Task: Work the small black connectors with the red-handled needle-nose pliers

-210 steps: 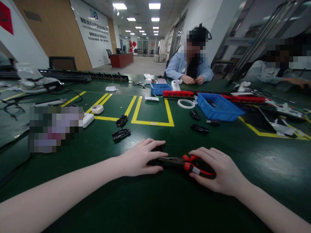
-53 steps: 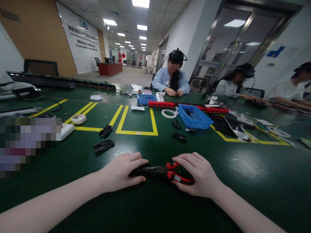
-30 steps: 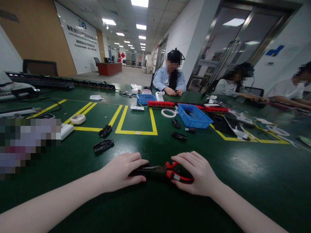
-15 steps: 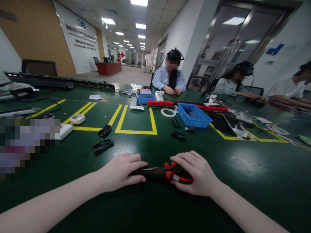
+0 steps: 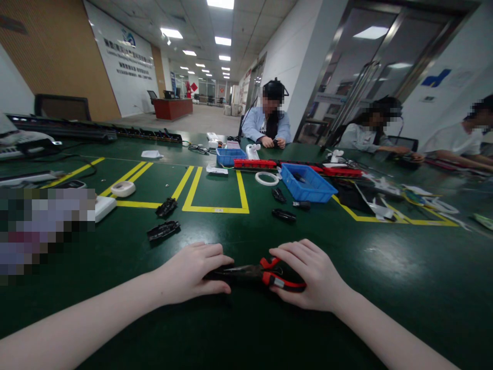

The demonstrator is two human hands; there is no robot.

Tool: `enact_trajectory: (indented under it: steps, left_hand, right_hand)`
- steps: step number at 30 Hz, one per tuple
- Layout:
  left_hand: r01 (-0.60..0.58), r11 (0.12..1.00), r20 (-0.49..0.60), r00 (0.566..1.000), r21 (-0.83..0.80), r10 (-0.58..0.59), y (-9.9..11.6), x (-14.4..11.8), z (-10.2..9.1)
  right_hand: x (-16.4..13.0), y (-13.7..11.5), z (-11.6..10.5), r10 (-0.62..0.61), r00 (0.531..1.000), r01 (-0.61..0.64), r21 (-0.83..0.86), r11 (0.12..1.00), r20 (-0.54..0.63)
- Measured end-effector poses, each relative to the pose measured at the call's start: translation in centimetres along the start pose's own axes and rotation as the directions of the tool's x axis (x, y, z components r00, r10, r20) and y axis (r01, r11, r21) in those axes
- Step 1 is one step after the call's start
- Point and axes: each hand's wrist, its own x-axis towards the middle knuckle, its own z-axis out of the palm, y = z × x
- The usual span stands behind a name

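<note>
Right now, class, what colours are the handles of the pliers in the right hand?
The pliers have red and black handles; the head view shows them best.

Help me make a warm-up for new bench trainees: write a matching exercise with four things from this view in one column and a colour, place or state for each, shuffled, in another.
Things
1. Needle-nose pliers
2. Left hand
3. Larger blue bin
4. White ring

Descriptions
A. Has a dark item lying inside
B. Red and black at the handles
C. Round, with an open middle
D. At the tips of a hand tool

Right pairs: 1-B, 2-D, 3-A, 4-C
</note>
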Motion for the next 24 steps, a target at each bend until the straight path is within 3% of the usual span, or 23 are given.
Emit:
enact_trajectory:
  steps: [24]
  left_hand:
    - [0.026,0.999,0.007,1.000,-0.026,-0.026,0.16,0.07,-0.21]
  right_hand:
    - [0.03,0.09,0.27,-0.027,0.999,0.027,-0.001,1.000,-0.018]
